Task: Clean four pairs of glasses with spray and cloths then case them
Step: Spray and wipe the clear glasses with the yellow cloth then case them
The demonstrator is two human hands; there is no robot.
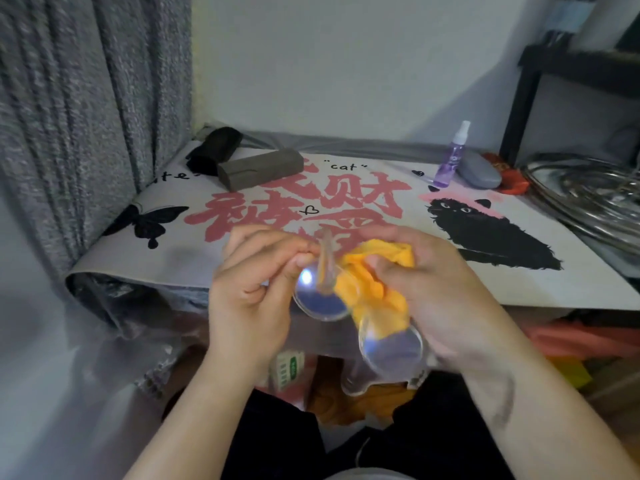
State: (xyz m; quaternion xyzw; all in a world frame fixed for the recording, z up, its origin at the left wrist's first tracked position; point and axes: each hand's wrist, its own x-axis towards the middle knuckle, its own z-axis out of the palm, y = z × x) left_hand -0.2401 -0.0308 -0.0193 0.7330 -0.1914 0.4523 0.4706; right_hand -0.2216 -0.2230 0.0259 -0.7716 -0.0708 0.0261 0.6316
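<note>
A pair of clear-framed round glasses (323,303) hangs in front of the table edge, between both hands. My left hand (249,292) pinches the frame near the upper lens and temple. My right hand (436,289) grips a crumpled yellow cloth (374,285) pressed against the frame between the two lenses. The lower lens (391,351) sits under the cloth. A purple spray bottle (450,161) stands upright at the back right of the table. A brown case (261,168) and a black pouch (214,147) lie at the back left, a grey case (479,169) at the back right.
The printed table mat (346,199) shows red characters, a black cat and a butterfly. A grey curtain (86,116) hangs at left. Metal bowls (588,195) and a dark shelf (540,84) stand at right. A red item (516,181) lies behind the grey case. Clutter sits under the table.
</note>
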